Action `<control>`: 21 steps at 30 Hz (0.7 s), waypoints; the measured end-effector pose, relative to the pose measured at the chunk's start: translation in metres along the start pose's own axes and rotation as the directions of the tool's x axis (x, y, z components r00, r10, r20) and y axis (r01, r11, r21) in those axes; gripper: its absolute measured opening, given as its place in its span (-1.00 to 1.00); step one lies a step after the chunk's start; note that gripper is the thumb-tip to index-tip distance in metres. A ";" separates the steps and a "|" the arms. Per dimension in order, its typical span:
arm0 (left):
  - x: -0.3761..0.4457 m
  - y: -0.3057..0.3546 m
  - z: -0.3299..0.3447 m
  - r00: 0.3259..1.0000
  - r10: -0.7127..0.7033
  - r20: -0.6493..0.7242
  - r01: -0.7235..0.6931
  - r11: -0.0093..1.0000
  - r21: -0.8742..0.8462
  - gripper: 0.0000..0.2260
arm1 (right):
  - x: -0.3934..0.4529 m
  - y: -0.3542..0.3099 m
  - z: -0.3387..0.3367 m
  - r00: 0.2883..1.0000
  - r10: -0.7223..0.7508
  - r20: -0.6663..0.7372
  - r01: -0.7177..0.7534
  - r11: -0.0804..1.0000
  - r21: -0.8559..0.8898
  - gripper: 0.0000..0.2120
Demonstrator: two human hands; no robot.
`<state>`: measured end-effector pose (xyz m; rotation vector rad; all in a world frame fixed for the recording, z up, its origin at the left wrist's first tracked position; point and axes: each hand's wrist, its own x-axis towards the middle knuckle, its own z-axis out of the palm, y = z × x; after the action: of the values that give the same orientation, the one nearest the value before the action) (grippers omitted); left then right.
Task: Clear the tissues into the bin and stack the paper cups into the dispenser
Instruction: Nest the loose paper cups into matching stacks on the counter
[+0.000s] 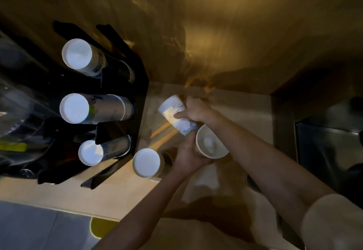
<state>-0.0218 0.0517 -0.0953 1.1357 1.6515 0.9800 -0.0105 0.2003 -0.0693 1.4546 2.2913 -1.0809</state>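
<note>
My right hand grips a white printed paper cup, tilted with its base pointing up and to the left. Just below it my left hand holds an upright paper cup whose mouth faces me, with something pale inside. The two cups touch near the rim of the upright one. Another cup stands upside down on the counter left of my left hand. The black cup dispenser at the left holds three stacks of cups. A crumpled white tissue lies on the counter under my arms.
A brown wall rises behind the beige counter. A dark metal appliance stands at the right, with a round metal opening in the counter beside it. The counter's front edge and grey floor lie at the lower left.
</note>
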 end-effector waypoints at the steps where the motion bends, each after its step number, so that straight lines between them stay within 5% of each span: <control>1: 0.001 -0.001 0.000 1.000 -0.017 0.004 0.017 1.000 -0.001 -0.24 | 0.004 0.000 0.005 1.000 0.008 0.020 -0.008 1.000 0.005 -0.32; 9: 0.005 -0.005 -0.002 0.999 -0.027 0.025 0.026 1.000 0.015 -0.25 | 0.015 0.010 0.016 0.998 0.035 0.045 -0.038 0.998 0.051 -0.32; 21: 0.007 -0.007 -0.002 0.996 -0.035 0.080 0.038 0.999 -0.039 -0.31 | -0.050 -0.002 -0.050 0.960 -0.071 -0.272 0.202 0.848 0.489 -0.23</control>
<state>-0.0271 0.0558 -0.1028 1.1001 1.5771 0.9288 0.0219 0.1991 -0.0063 1.7063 2.4163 -1.7572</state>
